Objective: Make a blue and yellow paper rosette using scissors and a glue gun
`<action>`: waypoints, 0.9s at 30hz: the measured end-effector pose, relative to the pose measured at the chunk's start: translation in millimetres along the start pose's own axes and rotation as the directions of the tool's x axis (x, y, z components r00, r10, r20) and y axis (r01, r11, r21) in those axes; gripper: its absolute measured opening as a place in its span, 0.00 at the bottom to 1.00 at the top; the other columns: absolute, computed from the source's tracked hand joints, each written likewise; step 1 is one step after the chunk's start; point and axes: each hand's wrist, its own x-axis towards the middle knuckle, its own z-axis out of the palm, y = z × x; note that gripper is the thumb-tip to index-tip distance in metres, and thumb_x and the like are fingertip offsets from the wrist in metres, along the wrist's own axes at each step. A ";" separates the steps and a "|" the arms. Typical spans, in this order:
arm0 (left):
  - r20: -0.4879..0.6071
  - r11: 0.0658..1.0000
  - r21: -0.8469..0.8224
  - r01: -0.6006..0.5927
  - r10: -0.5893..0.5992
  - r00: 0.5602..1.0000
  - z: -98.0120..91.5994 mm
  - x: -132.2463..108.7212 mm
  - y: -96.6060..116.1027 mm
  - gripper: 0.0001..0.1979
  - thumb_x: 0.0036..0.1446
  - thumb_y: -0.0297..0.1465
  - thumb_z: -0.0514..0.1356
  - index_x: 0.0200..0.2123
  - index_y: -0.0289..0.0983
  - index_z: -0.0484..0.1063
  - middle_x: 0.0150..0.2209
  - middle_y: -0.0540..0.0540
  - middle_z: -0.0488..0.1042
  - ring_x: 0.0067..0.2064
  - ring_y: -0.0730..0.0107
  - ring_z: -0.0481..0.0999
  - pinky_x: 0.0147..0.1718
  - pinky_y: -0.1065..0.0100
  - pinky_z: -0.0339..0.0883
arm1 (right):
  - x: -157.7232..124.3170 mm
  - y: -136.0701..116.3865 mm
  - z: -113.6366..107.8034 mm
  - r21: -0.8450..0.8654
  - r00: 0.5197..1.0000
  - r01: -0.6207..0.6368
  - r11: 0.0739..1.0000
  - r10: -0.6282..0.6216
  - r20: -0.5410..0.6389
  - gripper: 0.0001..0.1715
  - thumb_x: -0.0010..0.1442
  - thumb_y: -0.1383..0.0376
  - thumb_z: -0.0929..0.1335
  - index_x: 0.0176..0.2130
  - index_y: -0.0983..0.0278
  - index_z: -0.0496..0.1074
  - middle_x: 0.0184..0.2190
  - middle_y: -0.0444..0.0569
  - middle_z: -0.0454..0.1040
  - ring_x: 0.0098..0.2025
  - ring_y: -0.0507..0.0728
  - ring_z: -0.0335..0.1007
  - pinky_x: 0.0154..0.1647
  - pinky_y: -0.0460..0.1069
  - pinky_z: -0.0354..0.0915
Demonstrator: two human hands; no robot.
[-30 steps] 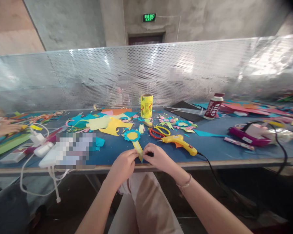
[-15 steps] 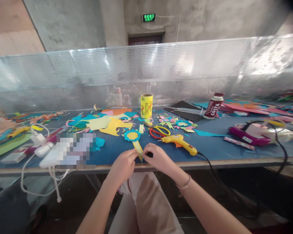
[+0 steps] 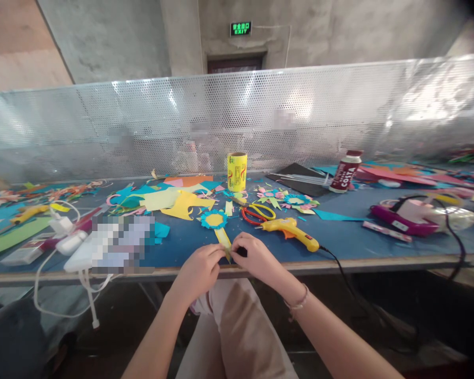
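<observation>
A yellow paper strip (image 3: 222,237) lies at the table's front edge, its far end meeting a blue paper flower with a yellow centre (image 3: 214,219). My left hand (image 3: 200,267) pinches the strip's near end from the left, fingers pressed together. From the right, my right hand (image 3: 256,258) pinches the same end, thumb and fingertips closed. The fingertips of both hands almost touch. Just beyond my right hand lie a yellow glue gun (image 3: 291,231) with a black cord and red-and-yellow-handled scissors (image 3: 256,215).
A yellow tape roll (image 3: 237,172) stands upright at the back. Paper scraps (image 3: 181,202) spread across the middle of the blue table. On the left are a white power strip (image 3: 87,247) and cables. To the right are a dark red bottle (image 3: 345,172) and a purple device (image 3: 403,220).
My hands stay at the strip's near end with only slight finger movement. At the far left, another person's hand has gone out of view.
</observation>
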 end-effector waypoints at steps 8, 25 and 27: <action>0.022 0.997 0.009 -0.078 0.078 0.997 -3.1 -1.7 -1.5 0.20 0.51 0.16 0.49 0.44 0.37 0.71 0.49 0.44 0.71 0.50 0.67 0.70 0.51 0.63 0.66 | -3.0 4.1 4.3 -0.022 1.000 0.022 1.000 -0.023 -0.020 0.06 0.51 0.73 0.66 0.26 0.63 0.68 0.29 0.46 0.68 0.33 0.52 0.66 0.36 0.48 0.63; 0.078 0.998 0.001 -0.056 0.056 0.995 -5.3 0.0 0.4 0.19 0.53 0.18 0.50 0.41 0.40 0.72 0.49 0.46 0.69 0.49 0.67 0.69 0.50 0.63 0.65 | -3.8 1.0 -1.7 0.009 0.999 0.018 1.000 -0.018 -0.028 0.10 0.50 0.77 0.63 0.29 0.63 0.65 0.31 0.46 0.68 0.35 0.53 0.65 0.37 0.48 0.63; 0.080 0.999 -0.003 -0.050 0.051 0.995 -5.6 0.1 0.4 0.19 0.53 0.18 0.50 0.41 0.41 0.72 0.49 0.46 0.70 0.49 0.67 0.70 0.50 0.63 0.65 | -4.4 -0.9 -5.4 0.036 0.999 0.039 0.999 -0.039 -0.001 0.12 0.50 0.78 0.61 0.30 0.63 0.67 0.32 0.46 0.68 0.36 0.52 0.66 0.39 0.48 0.63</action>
